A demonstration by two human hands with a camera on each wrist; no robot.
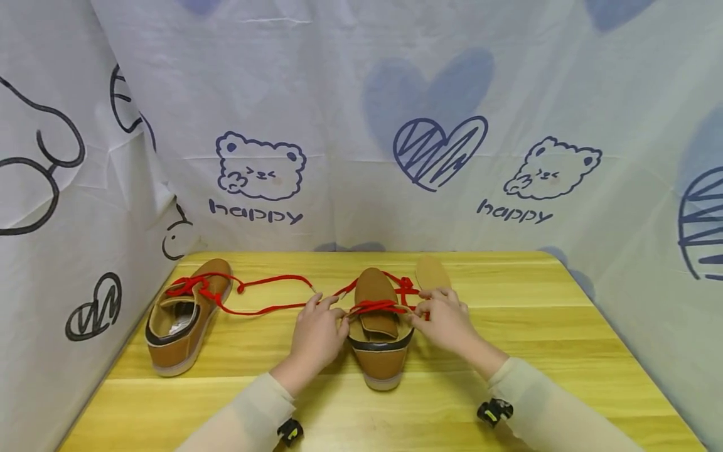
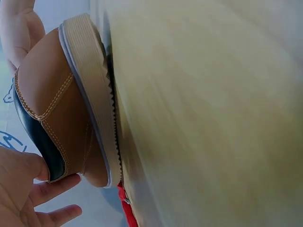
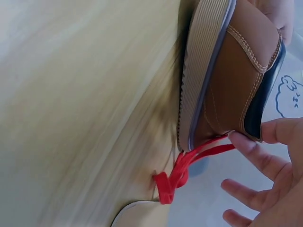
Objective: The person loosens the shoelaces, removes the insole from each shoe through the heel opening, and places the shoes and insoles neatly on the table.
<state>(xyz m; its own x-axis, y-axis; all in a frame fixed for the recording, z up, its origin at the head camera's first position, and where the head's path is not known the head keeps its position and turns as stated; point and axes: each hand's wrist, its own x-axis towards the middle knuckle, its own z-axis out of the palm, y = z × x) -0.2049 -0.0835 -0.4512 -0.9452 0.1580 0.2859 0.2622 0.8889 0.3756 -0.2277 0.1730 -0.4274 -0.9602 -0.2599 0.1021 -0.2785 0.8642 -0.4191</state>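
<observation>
A brown leather shoe (image 1: pixel 380 364) with a dark collar stands in the middle of the table, heel toward me. Red laces (image 1: pixel 377 306) cross over its tongue, and a loose length trails to each side. My left hand (image 1: pixel 317 333) pinches the left edge of the shoe opening between thumb and forefinger. On the opposite edge, my right hand (image 1: pixel 449 321) pinches in the same way, its other fingers spread. Both wrist views show the shoe's side, brown in the left wrist view (image 2: pixel 80 118) and likewise in the right (image 3: pixel 222 90), its sole on the table.
A second brown shoe (image 1: pixel 177 355) with red laces (image 1: pixel 209 282) stands at the left of the wooden table (image 1: pixel 542 351). Behind my right hand lies a flat tan insole-shaped piece (image 1: pixel 432 271). A printed white cloth (image 1: pixel 350 125) hangs around the back and sides.
</observation>
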